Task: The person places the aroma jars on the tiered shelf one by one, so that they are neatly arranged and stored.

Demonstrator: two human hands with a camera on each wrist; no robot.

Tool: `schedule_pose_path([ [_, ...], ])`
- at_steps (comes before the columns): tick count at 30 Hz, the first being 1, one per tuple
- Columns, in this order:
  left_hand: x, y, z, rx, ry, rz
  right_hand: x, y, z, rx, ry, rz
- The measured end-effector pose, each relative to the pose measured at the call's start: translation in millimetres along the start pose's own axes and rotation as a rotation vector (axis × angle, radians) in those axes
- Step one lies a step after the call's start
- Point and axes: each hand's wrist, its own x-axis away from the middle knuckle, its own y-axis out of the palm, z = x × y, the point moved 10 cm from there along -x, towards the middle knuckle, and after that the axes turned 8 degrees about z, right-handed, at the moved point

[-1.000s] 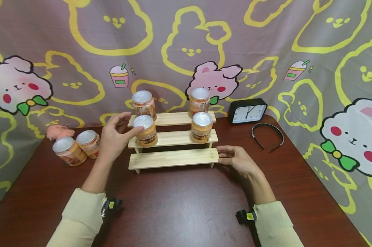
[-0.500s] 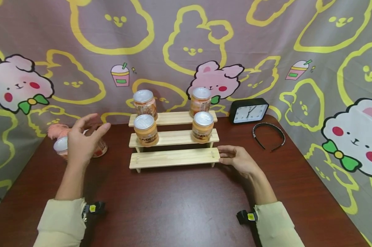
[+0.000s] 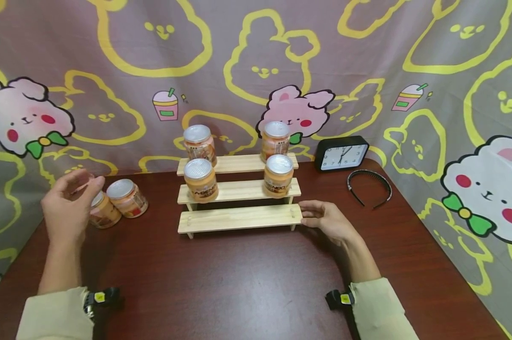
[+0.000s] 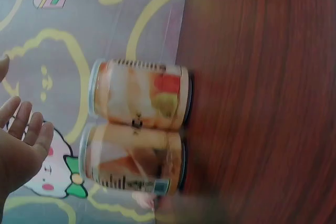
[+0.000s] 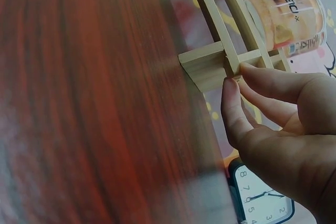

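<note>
The left hand (image 3: 69, 204), open and empty, has moved away from the wooden step shelf (image 3: 239, 218) to the two cans (image 3: 127, 198) at nine o'clock, while the right hand (image 3: 328, 220) still rests its fingertips on the shelf's end.

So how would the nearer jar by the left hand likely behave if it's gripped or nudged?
The nearer jar looks rigid and cylindrical, so it would probably roll if tipped. Standing upright on the table, it seems fairly stable. Its glossy label may be slightly slippery. The left hand hovers open beside it.

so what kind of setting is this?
Likely a staged tabletop recording setup, not a real shop: cartoon bunny cloth backdrop hung behind a brown table, with a small wooden stepped rack of jars.
</note>
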Motion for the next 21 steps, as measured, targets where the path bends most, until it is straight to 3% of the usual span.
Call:
schedule_pose_path([
  [5, -7.0, -19.0, -2.5, -0.136, 0.036, 0.072, -1, 0, 1, 0.005, 0.009, 0.008],
  [9, -11.3, -29.0, -7.7, -0.110, 0.039, 0.109, -1, -1, 2, 0.013, 0.015, 0.012],
  [13, -15.1, -35.6, -17.2, -0.044, -0.017, 0.125, -1, -1, 2, 0.017, 0.011, 0.006],
  [21, -23.0, -45.7, -30.6, -0.140, -0.099, 0.155, -1, -1, 2, 0.022, 0.007, 0.005],
])
